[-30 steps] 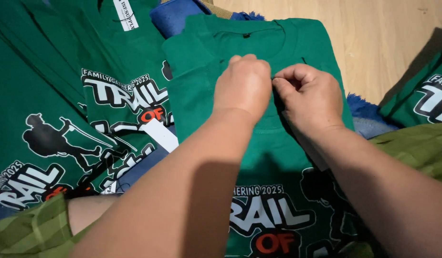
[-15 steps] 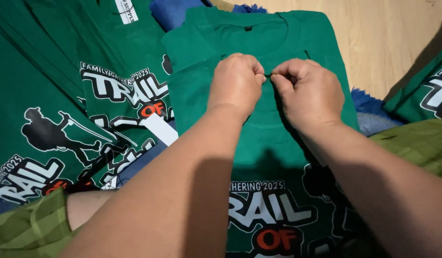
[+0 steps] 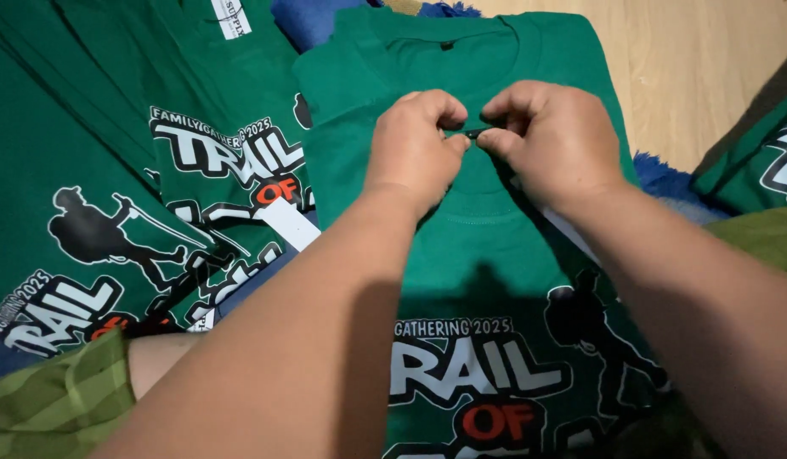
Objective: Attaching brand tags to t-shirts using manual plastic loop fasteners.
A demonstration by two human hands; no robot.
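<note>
A green printed T-shirt (image 3: pixel 495 280) lies flat in front of me, collar pointing away. My left hand (image 3: pixel 415 144) and my right hand (image 3: pixel 551 136) meet over its chest, just below the collar. Both hands are closed, and their fingertips pinch a small dark item (image 3: pixel 476 133) between them. What that item is I cannot tell; most of it is hidden by the fingers. A white strip (image 3: pixel 572 231) shows under my right wrist.
More green printed T-shirts (image 3: pixel 155 170) are spread out to the left, one with a white tag (image 3: pixel 289 223) on it. Another green shirt (image 3: pixel 763 161) lies at the right edge. Blue cloth (image 3: pixel 313 17) sits at the top, on a wooden floor (image 3: pixel 691 59).
Both hands have drawn closer together so their fingertips meet on the small dark item. The shirts have not moved.
</note>
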